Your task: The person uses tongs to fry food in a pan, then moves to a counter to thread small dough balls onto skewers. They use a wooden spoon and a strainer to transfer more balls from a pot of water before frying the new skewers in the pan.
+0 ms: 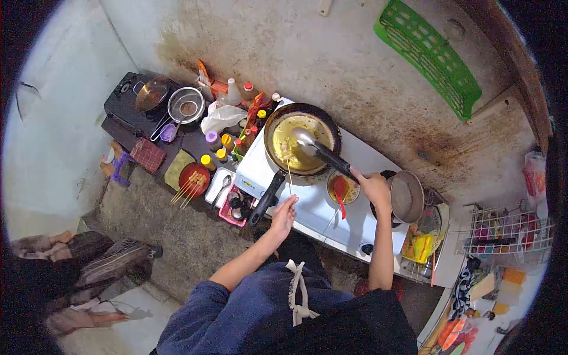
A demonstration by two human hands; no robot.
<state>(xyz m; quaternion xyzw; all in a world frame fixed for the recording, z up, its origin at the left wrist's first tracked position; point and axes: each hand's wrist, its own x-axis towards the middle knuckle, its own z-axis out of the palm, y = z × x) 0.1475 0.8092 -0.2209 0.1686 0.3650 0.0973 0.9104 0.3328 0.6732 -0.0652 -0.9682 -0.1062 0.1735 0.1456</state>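
My left hand [284,216] is closed on the lower end of a thin wooden skewer [290,176]. Pale food [286,150] at the skewer's far end lies in yellowish oil in the frying pan [334,127]. My right hand [375,193] is wrapped round the black handle of a metal cooking spoon [305,136], whose shiny head is over the pan, close to the food. The pan's black handle [268,197] points toward me, to the left of my left hand. Below the spoon's handle, a small bowl [349,197] holds something red and a red-handled utensil [342,207].
The pan sits on a white stove [307,213], with a grey pot [407,198] at its right. Leftward are a red plate [194,180] of skewers, a white tray [220,188] with a spoon, several bottles and jars, and a strainer [186,105]. A person's leg [115,263] shows lower left.
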